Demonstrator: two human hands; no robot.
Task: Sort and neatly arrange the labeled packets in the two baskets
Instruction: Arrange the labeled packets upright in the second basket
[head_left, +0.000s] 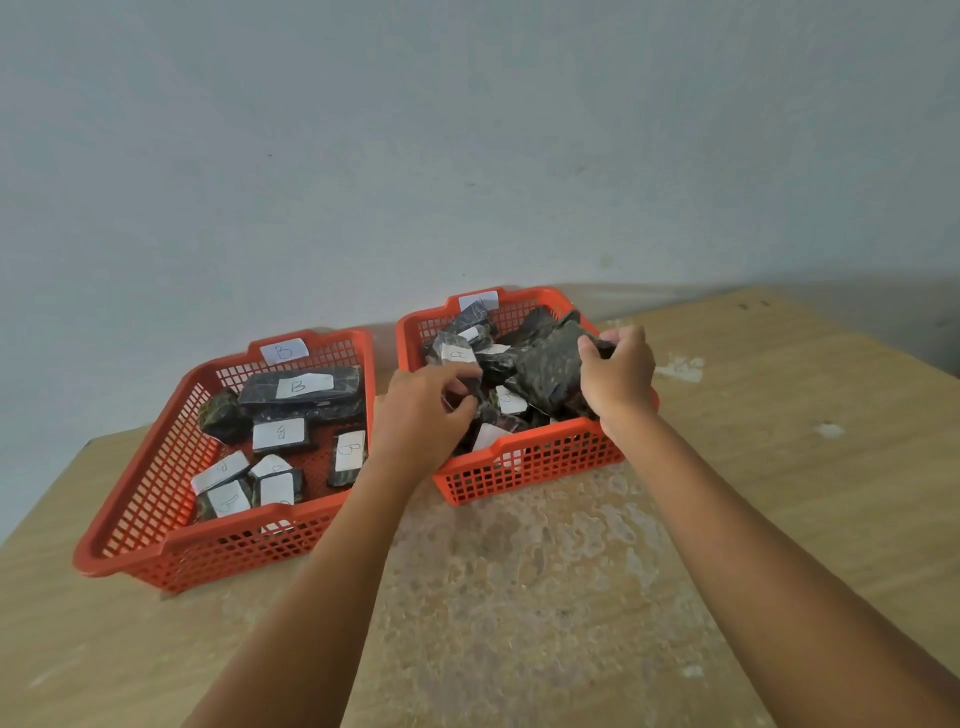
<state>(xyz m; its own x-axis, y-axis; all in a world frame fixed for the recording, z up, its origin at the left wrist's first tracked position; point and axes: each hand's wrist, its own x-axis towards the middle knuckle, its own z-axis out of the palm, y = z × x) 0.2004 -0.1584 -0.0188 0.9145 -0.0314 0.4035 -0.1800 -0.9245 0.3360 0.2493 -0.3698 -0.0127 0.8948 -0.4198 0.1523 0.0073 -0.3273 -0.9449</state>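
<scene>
— What's the grip doing?

— My right hand (618, 376) is clenched on a big dark packet (545, 366), tilted up over the right basket (524, 462). My left hand (423, 410) has its fingers curled among the packets at that basket's near left side; whether it actually has one, I can't tell.

— And the other packets?

— Heaped in the right basket, one showing an A label (458, 355). The left basket (171, 551) has a B tag (283, 351) on its far wall and packets lying flat with B labels, the long one (301, 388) at the back. Both baskets sit side by side on the surface (519, 597), close to the wall (467, 130).
</scene>
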